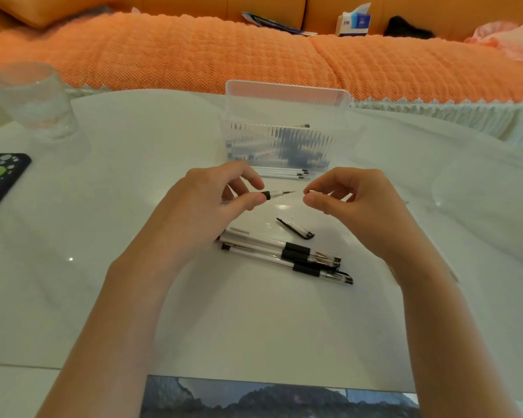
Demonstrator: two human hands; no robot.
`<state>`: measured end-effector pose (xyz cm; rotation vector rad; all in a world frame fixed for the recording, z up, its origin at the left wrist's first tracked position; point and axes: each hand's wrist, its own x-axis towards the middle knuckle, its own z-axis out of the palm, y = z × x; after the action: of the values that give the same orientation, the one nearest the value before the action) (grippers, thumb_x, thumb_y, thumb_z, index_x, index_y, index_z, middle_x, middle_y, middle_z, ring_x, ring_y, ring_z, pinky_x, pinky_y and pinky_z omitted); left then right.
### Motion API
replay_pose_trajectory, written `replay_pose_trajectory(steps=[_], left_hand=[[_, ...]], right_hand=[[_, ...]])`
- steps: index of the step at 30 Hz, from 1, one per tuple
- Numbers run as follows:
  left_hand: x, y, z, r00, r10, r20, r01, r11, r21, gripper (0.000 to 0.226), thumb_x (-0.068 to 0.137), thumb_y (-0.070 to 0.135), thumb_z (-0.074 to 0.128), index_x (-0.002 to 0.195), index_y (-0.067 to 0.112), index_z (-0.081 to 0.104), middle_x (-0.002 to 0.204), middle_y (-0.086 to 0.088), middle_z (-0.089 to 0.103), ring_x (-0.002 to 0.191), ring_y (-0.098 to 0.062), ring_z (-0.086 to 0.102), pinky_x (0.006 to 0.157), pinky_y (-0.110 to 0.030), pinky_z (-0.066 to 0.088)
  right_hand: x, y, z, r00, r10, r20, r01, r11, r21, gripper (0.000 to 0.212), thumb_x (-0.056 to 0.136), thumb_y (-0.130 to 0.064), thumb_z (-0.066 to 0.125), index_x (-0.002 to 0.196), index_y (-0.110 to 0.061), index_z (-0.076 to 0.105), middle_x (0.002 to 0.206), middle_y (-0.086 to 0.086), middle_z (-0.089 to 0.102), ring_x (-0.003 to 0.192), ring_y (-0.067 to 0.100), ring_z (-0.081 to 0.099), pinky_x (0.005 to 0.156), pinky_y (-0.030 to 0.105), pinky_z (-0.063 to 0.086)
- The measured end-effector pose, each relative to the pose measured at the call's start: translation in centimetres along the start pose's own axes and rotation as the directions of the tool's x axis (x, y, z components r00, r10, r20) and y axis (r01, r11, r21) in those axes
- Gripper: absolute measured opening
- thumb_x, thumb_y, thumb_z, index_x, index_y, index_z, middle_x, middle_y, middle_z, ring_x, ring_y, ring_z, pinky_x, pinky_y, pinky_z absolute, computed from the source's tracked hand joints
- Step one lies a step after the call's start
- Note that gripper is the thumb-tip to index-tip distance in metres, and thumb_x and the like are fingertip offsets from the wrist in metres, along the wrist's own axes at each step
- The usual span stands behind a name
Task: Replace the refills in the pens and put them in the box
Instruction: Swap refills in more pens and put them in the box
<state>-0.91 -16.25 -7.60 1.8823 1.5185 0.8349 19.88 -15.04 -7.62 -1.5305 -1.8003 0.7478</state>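
Head view: left hand (pixel 212 194) pinches an open pen (pixel 266 195) at its black grip between thumb and fingers, with the refill tip (pixel 284 193) sticking out toward the right. Right hand (pixel 354 203) is level with it and just apart from that tip. Its thumb and forefinger pinch a small pale piece (pixel 312 192) — too small to identify. Both hands hover above the white table (pixel 133 236).

Clear ribbed box (pixel 280 146) sits just beyond the hands with its lid (pixel 287 93) standing open; dark shapes show inside, blurred by the ribbing. Loose white refills (pixel 284 173) lie touching the box's near wall. A separate cap (pixel 296 229) lies below the hands, and nearer still are three capped pens (pixel 284 254), side by side.

Far left — a glass (pixel 27 98) and a dark patterned case (pixel 0 176). A tissue box (pixel 354 24) is on the orange sofa (pixel 194 49).
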Motion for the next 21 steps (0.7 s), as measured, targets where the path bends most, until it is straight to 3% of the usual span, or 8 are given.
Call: replay_pose_trajectory(steps=[4,11,17,21], left_hand=[[0.0,-0.2,-0.2,1.0,-0.013,-0.027,0.012,1.0,-0.011,0.009,0.087,0.032,0.063,0.094,0.037,0.063,0.083,0.013,0.063,0.072,-0.006,0.061,0.065,-0.028,0.049],[0.1,0.1,0.2,1.0,-0.006,-0.025,0.006,1.0,-0.021,0.008,0.087,0.03,0.063,0.095,0.032,0.065,0.079,0.013,0.063,0.069,-0.006,0.063,0.07,-0.041,0.056],[0.1,0.1,0.2,0.999,-0.012,-0.033,0.011,1.0,-0.026,0.009,0.088,0.03,0.063,0.096,0.032,0.064,0.081,0.012,0.063,0.066,-0.004,0.063,0.068,-0.041,0.056],[0.1,0.4,0.2,0.999,-0.01,-0.032,0.009,0.999,-0.041,0.01,0.088,0.031,0.062,0.098,0.033,0.062,0.083,0.013,0.063,0.067,-0.004,0.063,0.069,-0.039,0.057]], right_hand=[[-0.1,0.5,-0.1,0.998,0.065,-0.016,-0.066,0.994,-0.087,0.005,0.084,-0.028,0.068,0.084,-0.024,0.071,0.079,-0.012,0.064,0.07,0.002,0.054,0.058,0.009,0.037],[0.1,0.0,2.2,0.99,0.093,0.108,-0.062,0.962,-0.266,0.01,0.085,-0.03,0.067,0.091,-0.023,0.071,0.08,-0.01,0.06,0.063,0.002,0.047,0.055,0.016,0.03],[0.0,-0.2,1.6,0.985,0.071,0.155,-0.034,0.973,-0.229,0.015,0.087,-0.033,0.064,0.096,-0.024,0.072,0.08,-0.014,0.059,0.066,0.002,0.049,0.056,0.013,0.033],[0.0,-0.7,1.5,0.998,0.038,0.044,-0.038,0.999,0.0,0.011,0.086,-0.033,0.065,0.091,-0.027,0.073,0.081,-0.014,0.067,0.072,0.003,0.054,0.062,0.006,0.041]])
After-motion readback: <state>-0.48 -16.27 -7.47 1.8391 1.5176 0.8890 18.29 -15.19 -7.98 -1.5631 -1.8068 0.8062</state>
